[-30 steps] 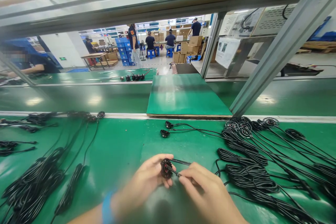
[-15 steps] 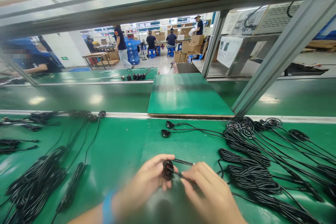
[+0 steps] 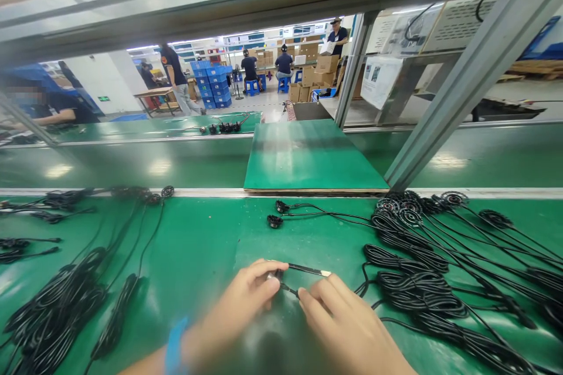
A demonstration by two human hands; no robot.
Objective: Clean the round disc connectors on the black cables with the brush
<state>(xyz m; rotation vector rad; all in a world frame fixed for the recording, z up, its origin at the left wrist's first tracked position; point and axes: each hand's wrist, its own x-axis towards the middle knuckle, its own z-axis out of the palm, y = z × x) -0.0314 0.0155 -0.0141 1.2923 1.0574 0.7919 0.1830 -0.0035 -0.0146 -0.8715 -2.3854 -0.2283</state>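
My left hand (image 3: 248,293), with a blue band at the wrist, is closed around a small round black part (image 3: 275,275), mostly hidden by the fingers. A thin black strip with a pale end (image 3: 308,270) runs from the left fingertips toward my right knuckles; I cannot tell its kind. Between thumb and fingers, my right hand (image 3: 336,310) pinches the black cable (image 3: 288,289) coming from the round part. Beyond the hands, two small black cable-end parts (image 3: 275,221) lie on the green bench top (image 3: 197,258).
Coiled black cables (image 3: 417,293) with round heads (image 3: 409,214) crowd the right side. More cable bundles (image 3: 57,299) lie at left. A raised green board (image 3: 308,158) spans the gap behind the bench, beside a slanted metal post (image 3: 457,76). Several people are farther back.
My left fingers have turned over the round part, so its toothed face with red inside is now mostly hidden. The right hand stays on the cable. The view has shifted slightly.
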